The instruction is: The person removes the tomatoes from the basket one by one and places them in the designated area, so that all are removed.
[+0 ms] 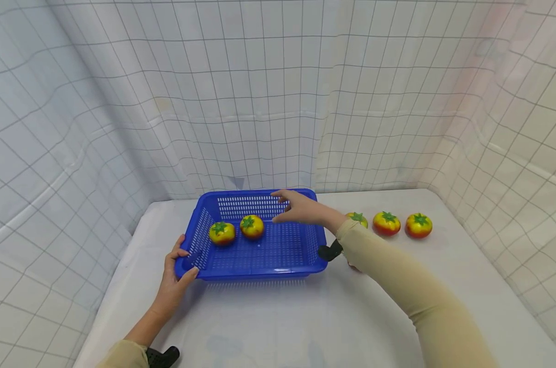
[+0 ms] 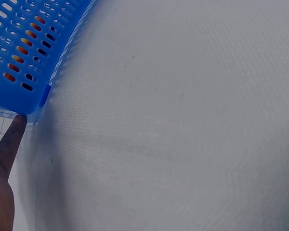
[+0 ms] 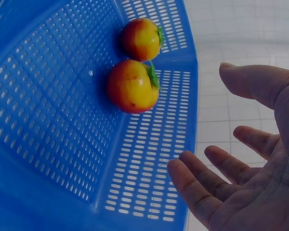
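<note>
A blue perforated plastic basket sits on the white table. Its near left corner is gripped by my left hand, thumb at the front rim and fingers at the left side. Two red-and-yellow fruits with green leafy tops, a left one and a right one, lie inside toward the left. Over the basket's right half hovers my right hand, thumb and fingers spread apart. In the right wrist view nothing lies between the fingers of this right hand, and both fruits show beyond them.
Right of the basket, three similar fruits stand in a row: one partly behind my right wrist, a middle one and an outer one. A small dark piece shows beneath the right sleeve. Grid-patterned white curtains enclose the table.
</note>
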`<state>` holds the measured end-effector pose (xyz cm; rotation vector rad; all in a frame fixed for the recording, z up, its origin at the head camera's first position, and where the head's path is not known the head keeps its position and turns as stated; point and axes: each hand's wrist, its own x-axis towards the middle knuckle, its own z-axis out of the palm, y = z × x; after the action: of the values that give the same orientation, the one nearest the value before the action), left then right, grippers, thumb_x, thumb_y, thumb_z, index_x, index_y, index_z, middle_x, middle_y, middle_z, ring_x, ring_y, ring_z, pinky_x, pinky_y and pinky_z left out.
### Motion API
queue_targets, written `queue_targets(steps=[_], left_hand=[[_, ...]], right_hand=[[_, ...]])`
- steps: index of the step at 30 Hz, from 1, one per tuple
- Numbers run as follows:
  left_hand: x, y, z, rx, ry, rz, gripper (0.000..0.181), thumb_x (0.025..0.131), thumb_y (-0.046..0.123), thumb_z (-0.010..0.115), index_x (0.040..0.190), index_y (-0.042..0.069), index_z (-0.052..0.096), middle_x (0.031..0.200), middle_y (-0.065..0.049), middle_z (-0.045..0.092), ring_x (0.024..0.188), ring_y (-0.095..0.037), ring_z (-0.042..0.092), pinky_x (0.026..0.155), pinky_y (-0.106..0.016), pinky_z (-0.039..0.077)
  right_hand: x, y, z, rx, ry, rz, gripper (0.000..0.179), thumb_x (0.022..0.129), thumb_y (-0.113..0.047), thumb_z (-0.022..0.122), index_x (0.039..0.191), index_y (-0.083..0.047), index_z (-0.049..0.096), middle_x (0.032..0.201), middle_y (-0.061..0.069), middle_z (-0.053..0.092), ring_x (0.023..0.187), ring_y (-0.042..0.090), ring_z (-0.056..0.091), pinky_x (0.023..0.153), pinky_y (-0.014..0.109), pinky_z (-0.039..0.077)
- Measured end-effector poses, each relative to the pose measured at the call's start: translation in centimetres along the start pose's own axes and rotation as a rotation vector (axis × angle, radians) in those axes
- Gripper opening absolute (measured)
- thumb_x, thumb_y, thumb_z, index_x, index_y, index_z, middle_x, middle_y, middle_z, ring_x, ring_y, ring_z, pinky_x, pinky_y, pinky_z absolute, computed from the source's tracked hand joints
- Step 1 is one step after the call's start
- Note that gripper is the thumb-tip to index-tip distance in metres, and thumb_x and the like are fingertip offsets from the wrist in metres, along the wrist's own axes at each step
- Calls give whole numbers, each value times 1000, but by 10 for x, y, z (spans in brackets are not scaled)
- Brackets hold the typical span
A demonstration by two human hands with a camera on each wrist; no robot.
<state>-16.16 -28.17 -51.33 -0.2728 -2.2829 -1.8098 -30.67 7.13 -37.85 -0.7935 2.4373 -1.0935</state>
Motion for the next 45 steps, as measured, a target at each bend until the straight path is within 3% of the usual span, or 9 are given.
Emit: queue_targets(steps=[15, 25, 37, 45], left_hand=[[0, -1, 1, 10, 9, 4, 39, 100, 2, 54, 128, 5, 27, 171, 0, 5, 152, -46, 2, 100, -7, 33], [1, -3, 0, 6, 10, -1, 39, 100, 2, 54, 127, 6, 27, 171, 0, 5, 152, -46, 3, 99, -7, 33], [1, -3, 0, 10, 7, 4, 39, 100, 2, 54, 128, 5, 27, 171, 0, 5, 152, -46, 2, 99, -7, 33], [1, -3, 0, 11, 6, 10, 39, 100, 2, 54, 128, 5, 26, 171, 0, 5, 152, -47, 2, 99, -7, 34]], right_hand=[[37, 10, 24, -33, -27, 52, 78, 91, -32, 76, 157, -13, 38, 154, 18, 45, 139, 35, 44, 110, 54, 40], [55, 15, 37, -3, -42, 62, 76, 90, -21, 77, 156, -10, 39, 154, 16, 45, 140, 33, 44, 111, 50, 41], [67, 24, 50, 108, -83, 113, 72, 90, -14, 76, 153, -11, 43, 152, 20, 45, 131, 36, 50, 96, 47, 53], [71, 28, 56, 151, -96, 127, 72, 90, -14, 77, 153, -9, 44, 147, 21, 48, 126, 35, 53, 96, 50, 53]])
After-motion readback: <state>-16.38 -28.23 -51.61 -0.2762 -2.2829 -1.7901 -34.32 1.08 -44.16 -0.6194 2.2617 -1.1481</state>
